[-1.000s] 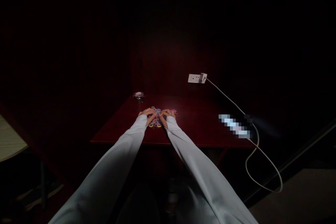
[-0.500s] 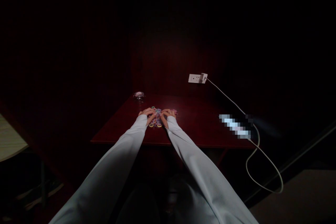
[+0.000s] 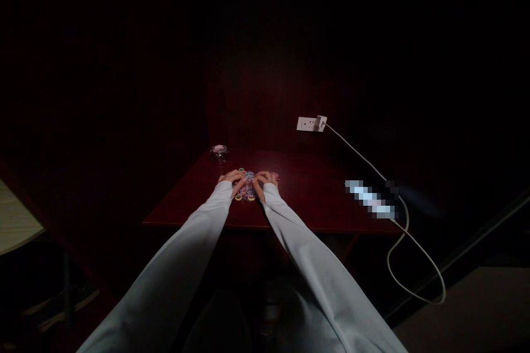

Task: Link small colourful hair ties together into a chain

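A heap of small colourful rings, which look like hair ties (image 3: 247, 193), lies on the dark red table (image 3: 314, 204). At its left side my left hand (image 3: 232, 177) has its fingers bent and drawn together over the pile. From the other side my right hand (image 3: 264, 178) meets it, thumb and fingers closed in a pinch. The fingertips of both hands are close together above the heap. Whatever is between them is too small to make out. Two yellow rings show at the near edge of the pile, a green one at the far edge.
A clear jar (image 3: 219, 152) with something pinkish at its top stands at the table's back left. On the wall, a charger sits in a white socket (image 3: 311, 124). Its white cable (image 3: 356, 151) runs to a pixelated bright object (image 3: 370, 198) at the right.
Almost nothing differs. Both hands stay at the heap, with at most a slight shift of the fingers.
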